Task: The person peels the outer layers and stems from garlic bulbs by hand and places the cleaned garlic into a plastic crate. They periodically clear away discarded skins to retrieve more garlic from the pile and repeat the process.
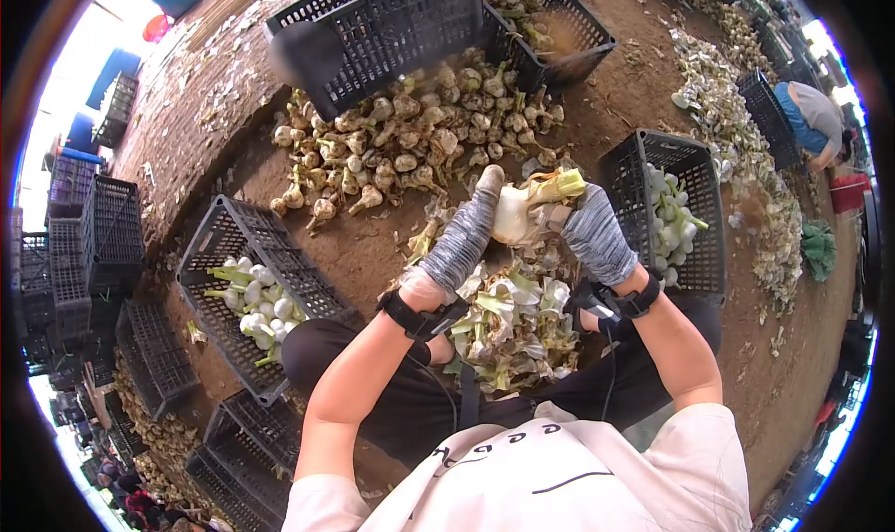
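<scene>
A white garlic bulb with a green cut stalk pointing right is held in front of me. My left hand, in a grey glove, grips the bulb's left side. My right hand, also gloved in grey, grips it at the stalk end. Both wrists wear black straps. Below my hands, between my knees, lies a heap of peeled skins and leaves.
A pile of dirty unpeeled garlic lies on the dirt ahead, under a tilted black crate. Black crates with cleaned white bulbs stand at my left and right. Another person crouches at far right. Empty crates stack at left.
</scene>
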A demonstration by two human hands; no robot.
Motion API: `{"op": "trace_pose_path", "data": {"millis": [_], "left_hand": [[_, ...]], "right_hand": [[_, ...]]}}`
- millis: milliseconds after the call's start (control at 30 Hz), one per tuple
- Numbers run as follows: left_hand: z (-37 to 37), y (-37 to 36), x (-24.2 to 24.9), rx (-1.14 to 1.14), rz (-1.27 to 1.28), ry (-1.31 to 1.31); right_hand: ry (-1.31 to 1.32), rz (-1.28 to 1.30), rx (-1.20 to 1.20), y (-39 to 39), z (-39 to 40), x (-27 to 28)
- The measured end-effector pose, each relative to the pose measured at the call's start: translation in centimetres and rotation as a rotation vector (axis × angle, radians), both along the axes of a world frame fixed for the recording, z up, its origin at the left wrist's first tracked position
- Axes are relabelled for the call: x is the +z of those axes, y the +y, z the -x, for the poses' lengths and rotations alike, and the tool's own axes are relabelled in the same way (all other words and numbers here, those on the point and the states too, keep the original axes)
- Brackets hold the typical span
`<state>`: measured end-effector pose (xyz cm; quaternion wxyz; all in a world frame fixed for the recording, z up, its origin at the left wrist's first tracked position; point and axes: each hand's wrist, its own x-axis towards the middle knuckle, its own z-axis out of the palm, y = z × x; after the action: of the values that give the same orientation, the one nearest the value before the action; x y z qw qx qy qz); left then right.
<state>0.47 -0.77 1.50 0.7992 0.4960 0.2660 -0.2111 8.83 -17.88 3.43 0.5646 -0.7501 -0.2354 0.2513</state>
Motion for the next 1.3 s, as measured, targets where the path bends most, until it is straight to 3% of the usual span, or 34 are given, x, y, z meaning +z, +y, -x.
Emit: {"op": "trace_pose_path", "data": {"millis": [67,100,133,200,233,267,333,400,467,533,600,633,667,700,767,800,833,933,1000,1067,1133,1200,1233,1267,1300], "left_hand": [[-0.2,-0.8,-1.5,0.174,-0.129,-0.45],[0.3,-2.3,0.5,0.319,-0.223,-0.561],[0.3,-2.8,0.4,0.32,-0.222,-0.565],[0.3,-3.3,-0.2,0.338,-0.478,-0.771],[0.2,-3.0,-0.6,0.353,-0.489,-0.807],[0.3,-2.3,-0.9,0.355,-0.489,-0.804],[0.3,-0.8,-0.6,0.232,-0.27,-0.587],[-0.1,-0.2,-1.4,0.22,-0.217,-0.559],[-0.1,0.2,-0.8,0.291,0.297,-0.1],[-0.1,0.3,0.5,0.315,0.304,-0.041],[-0.2,1.5,-0.1,0.005,0.794,-0.195],[-0.2,1.5,0.0,0.052,0.687,-0.173],[-0.2,1.2,0.2,0.051,0.686,-0.173],[-0.2,0.4,1.5,0.104,0.477,-0.263],[-0.2,0.4,0.6,0.061,-0.062,-0.272],[-0.4,0.3,-0.4,0.06,-0.06,-0.275],[-0.6,0.1,-0.5,0.079,0.002,-0.285],[-0.7,-0.6,0.1,0.139,0.12,-0.295],[-0.9,-1.6,-0.3,0.35,-0.094,-0.409],[0.1,-2.8,-0.2,0.363,-0.099,-0.353],[0.1,-3.9,-1.7,0.346,-0.437,-0.739],[0.1,-2.9,-2.4,0.251,-0.436,-0.656],[0.2,-2.6,-2.3,0.155,-0.465,-0.72],[0.3,-2.3,-2.1,0.057,-0.493,-0.782],[0.8,-2.0,-0.2,-0.03,-0.623,-0.747]], "right_hand": [[0.076,-0.097,-0.043,0.2,0.2,-0.4],[0.154,-0.195,-0.085,0.2,0.2,-0.4],[0.15,-0.194,-0.085,0.3,0.3,-0.2],[0.188,-0.177,-0.107,0.2,0.6,0.3],[0.007,-0.167,-0.12,0.1,0.6,-0.2],[0.009,-0.165,-0.118,0.1,0.6,0.1],[0.108,-0.007,0.013,0.2,0.3,1.0],[-0.008,0.034,0.002,-0.5,0.1,-0.6],[-0.052,0.005,-0.011,-0.7,0.4,0.4],[-0.103,-0.006,-0.006,-1.0,0.4,0.5],[-0.079,0.082,-0.056,-1.2,0.4,0.6],[-0.079,0.083,-0.056,-1.0,0.3,1.4],[0.204,-0.035,-0.016,-0.6,0.1,2.6],[0.483,-0.154,0.023,-0.1,0.1,3.5],[0.48,-0.236,0.001,0.5,0.4,3.1],[0.48,-0.32,-0.02,0.5,0.4,2.6],[0.247,-0.201,0.034,-0.1,0.0,1.5],[0.02,-0.146,0.02,-0.5,-0.2,0.1],[-0.02,-0.116,-0.036,-0.2,0.4,-0.1],[-0.082,-0.16,-0.19,0.4,0.9,-1.1],[-0.152,-0.207,-0.264,0.7,1.6,-1.0],[-0.133,-0.113,-0.205,0.3,1.6,-1.1],[-0.054,-0.285,-0.23,0.5,1.6,-0.7],[-0.093,-0.154,-0.23,0.0,1.3,-0.4],[-0.05,-0.181,-0.227,-0.3,0.8,-0.8]]}}
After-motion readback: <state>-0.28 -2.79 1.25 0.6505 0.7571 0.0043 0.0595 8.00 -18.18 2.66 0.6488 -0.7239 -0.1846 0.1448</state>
